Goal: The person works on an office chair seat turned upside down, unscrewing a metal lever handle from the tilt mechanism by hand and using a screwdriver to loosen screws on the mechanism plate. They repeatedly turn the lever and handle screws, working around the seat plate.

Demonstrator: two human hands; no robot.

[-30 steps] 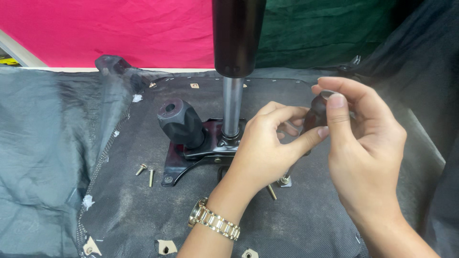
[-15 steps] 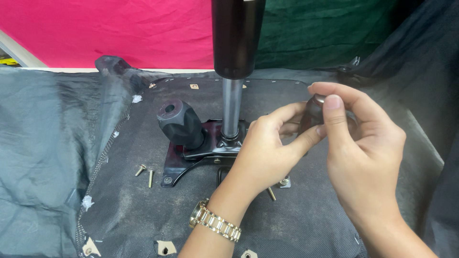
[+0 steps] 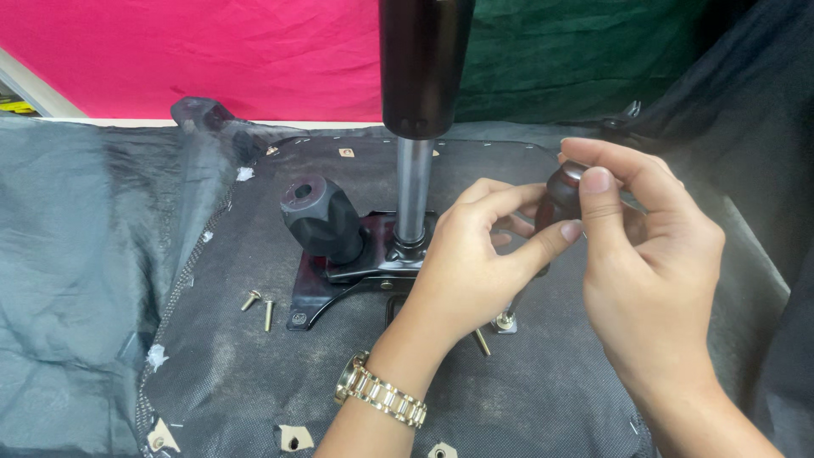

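A screwdriver with a dark red-brown handle (image 3: 560, 197) stands nearly upright, its shaft (image 3: 514, 305) running down to a screw (image 3: 505, 321) in the black underside of an upturned chair seat (image 3: 254, 390). My left hand (image 3: 471, 267), with a gold watch on its wrist, pinches the lower part of the handle. From the right, my right hand (image 3: 653, 254) wraps the top of the handle with thumb and fingers. Just left of my hands sits the black metal mechanism plate (image 3: 326, 293), with a chrome gas cylinder (image 3: 413, 191) rising from it and a black knob (image 3: 318, 216) beside it.
Two loose brass screws (image 3: 259, 307) lie left of the plate, another (image 3: 482, 342) below my left hand. Grey plastic wrap (image 3: 76, 254) covers the left side. Dark fabric (image 3: 746, 110) lies at the right, with pink and green cloth behind.
My right hand's fingers have shifted slightly around the top of the handle, and the left hand's fingers have adjusted. The screwdriver stays over the same screw.
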